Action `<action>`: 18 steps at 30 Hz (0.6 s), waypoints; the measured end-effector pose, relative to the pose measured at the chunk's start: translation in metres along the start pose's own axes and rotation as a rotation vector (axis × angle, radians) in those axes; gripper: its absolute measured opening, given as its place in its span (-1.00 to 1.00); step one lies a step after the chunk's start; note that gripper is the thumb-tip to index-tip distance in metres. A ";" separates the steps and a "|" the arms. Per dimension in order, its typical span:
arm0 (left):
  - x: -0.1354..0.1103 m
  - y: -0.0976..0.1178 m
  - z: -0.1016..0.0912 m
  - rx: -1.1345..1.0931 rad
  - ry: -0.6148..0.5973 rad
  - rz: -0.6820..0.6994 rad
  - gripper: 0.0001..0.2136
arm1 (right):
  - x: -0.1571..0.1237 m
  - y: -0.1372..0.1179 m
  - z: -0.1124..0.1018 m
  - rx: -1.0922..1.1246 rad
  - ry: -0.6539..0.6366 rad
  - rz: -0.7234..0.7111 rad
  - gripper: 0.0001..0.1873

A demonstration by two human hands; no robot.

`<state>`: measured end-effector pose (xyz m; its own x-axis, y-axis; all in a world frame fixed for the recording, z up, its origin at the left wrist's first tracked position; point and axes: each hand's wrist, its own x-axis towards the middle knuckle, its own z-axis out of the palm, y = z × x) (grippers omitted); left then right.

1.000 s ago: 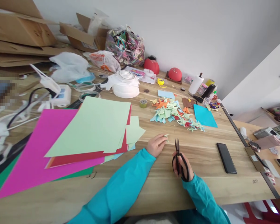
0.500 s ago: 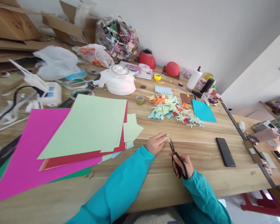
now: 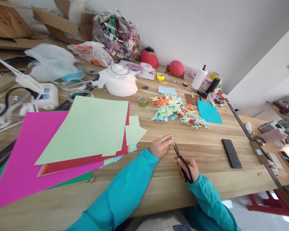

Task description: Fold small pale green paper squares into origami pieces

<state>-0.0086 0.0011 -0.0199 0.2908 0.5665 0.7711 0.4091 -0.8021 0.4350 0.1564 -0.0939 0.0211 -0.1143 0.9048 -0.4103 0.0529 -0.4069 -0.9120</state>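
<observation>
Between the fingertips of my left hand (image 3: 160, 147) is a small folded paper piece (image 3: 172, 138), pale green and pinched above the table. My right hand (image 3: 192, 168) grips a pair of black-handled scissors (image 3: 177, 150), whose blade tips reach the paper piece. The blades look close together; whether they are cutting the paper is too small to tell. Beyond my hands lies a heap of folded paper pieces (image 3: 168, 109) in green, orange, blue and red, with smaller ones (image 3: 195, 122) at its right side.
Large sheets of green paper (image 3: 86, 125) and magenta paper (image 3: 45, 128) lie to the left. A phone (image 3: 231, 153) rests at the right, a blue sheet (image 3: 209, 111) behind it. Tape roll (image 3: 142, 101), tape measure (image 3: 160, 77) and plastic bags (image 3: 50, 62) are further back.
The view has shifted slightly, moving the scene a little left and up. The scissors look more closed against the paper piece, while both hands hold nearly the same position.
</observation>
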 end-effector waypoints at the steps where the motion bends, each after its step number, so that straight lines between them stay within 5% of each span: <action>1: 0.000 0.000 0.000 0.002 -0.007 -0.002 -0.78 | 0.000 0.000 0.000 0.000 0.008 0.003 -0.41; 18: 0.002 0.003 -0.002 0.005 0.000 0.035 -0.79 | -0.004 -0.002 0.004 -0.064 0.050 -0.026 -0.37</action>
<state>-0.0090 -0.0001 -0.0158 0.3049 0.5377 0.7861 0.4031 -0.8206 0.4051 0.1532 -0.0968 0.0243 -0.0670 0.9206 -0.3848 0.1139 -0.3761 -0.9196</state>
